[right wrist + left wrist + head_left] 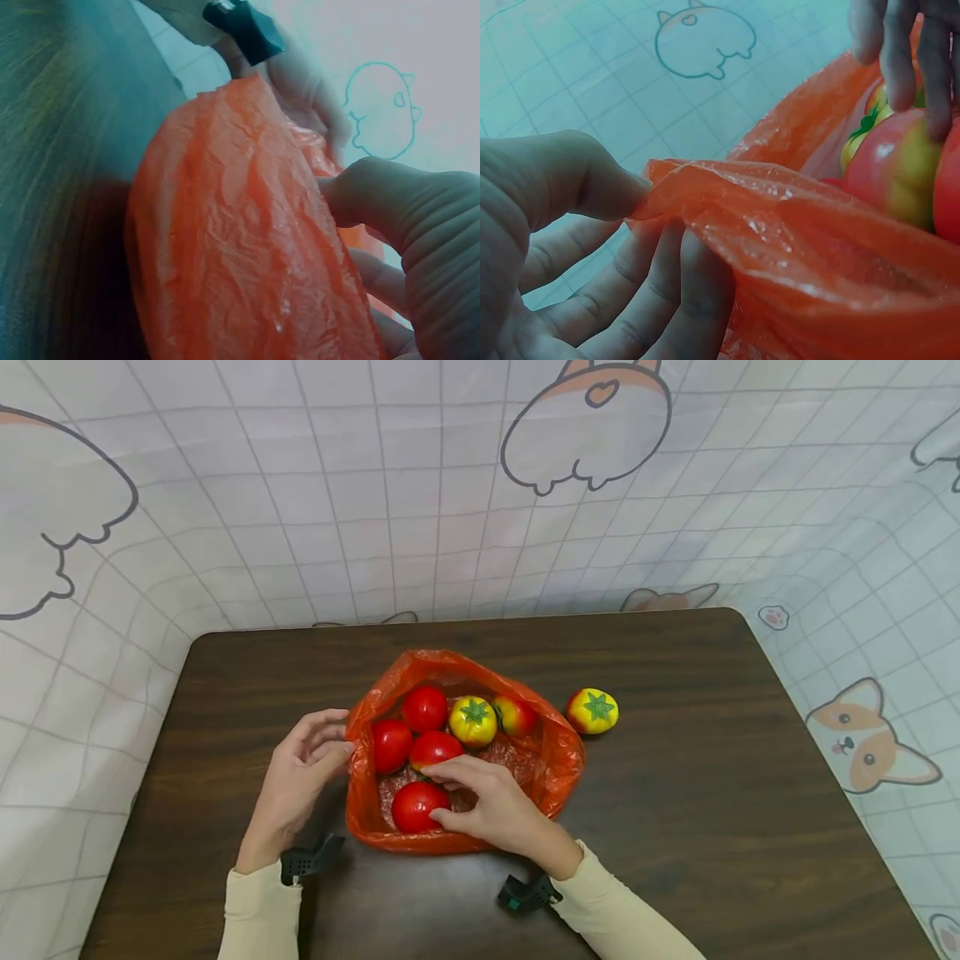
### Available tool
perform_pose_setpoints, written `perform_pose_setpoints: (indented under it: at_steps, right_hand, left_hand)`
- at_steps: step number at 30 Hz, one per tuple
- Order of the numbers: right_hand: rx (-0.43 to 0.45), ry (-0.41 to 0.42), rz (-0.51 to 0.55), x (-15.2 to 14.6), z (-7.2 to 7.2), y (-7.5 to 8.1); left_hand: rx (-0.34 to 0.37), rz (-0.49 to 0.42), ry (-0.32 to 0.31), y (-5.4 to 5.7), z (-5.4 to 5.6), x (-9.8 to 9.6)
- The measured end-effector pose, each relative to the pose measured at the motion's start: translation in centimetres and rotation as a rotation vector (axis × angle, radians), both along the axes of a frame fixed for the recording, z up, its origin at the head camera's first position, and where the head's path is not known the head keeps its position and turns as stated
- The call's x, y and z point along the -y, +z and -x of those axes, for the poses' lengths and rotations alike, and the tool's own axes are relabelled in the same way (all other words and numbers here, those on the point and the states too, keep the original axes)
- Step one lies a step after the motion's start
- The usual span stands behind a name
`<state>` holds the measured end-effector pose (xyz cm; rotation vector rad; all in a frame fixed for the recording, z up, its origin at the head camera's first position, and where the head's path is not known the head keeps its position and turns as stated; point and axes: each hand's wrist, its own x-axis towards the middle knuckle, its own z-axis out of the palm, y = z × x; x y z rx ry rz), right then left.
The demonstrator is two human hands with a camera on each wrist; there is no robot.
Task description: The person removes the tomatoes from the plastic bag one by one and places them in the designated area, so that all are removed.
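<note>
An orange-red plastic bag lies on the table with its mouth spread wide. My left hand pinches the bag's left rim between thumb and fingers, as the left wrist view shows closely. Inside are several red tomatoes, one at the front and others behind, plus a yellow fruit with a green star-shaped top and a red-yellow one. My right hand reaches over the front rim, its fingers spread loosely, thumb beside the front tomato. In the right wrist view the bag's wall hides the contents.
One yellow-red fruit with a green top sits on the dark wooden table, outside the bag at its right. A white gridded cloth with cartoon drawings rises behind the table. Each wrist wears a black camera mount.
</note>
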<state>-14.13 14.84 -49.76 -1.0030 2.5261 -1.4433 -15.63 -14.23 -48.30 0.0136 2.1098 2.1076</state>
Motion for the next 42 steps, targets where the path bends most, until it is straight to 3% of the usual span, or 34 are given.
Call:
perform_pose_setpoints:
  at_steps: [6, 11, 16, 24, 42]
  right_hand:
    - [-0.064, -0.002, -0.036, 0.3, 0.0, -0.5]
    - [-0.044, -0.017, -0.081, 0.4, 0.0, -1.0]
    - [-0.022, -0.018, -0.07, 0.4, -0.1, -1.5]
    - [-0.082, -0.028, -0.052, 0.5, -0.2, -2.6]
    - [0.005, -0.033, -0.045, 0.6, -0.3, -3.1]
  left_hand:
    - [0.01, 0.008, 0.004, 0.3, 0.1, 0.1]
    - [0.007, 0.0, 0.002, 0.3, -0.1, 0.1]
    - [0.003, -0.002, -0.001, 0.2, -0.1, 0.1]
    - [0.004, 0.03, -0.003, 0.2, -0.1, 0.0]
    - [0.027, 0.019, 0.007, 0.2, -0.1, 0.1]
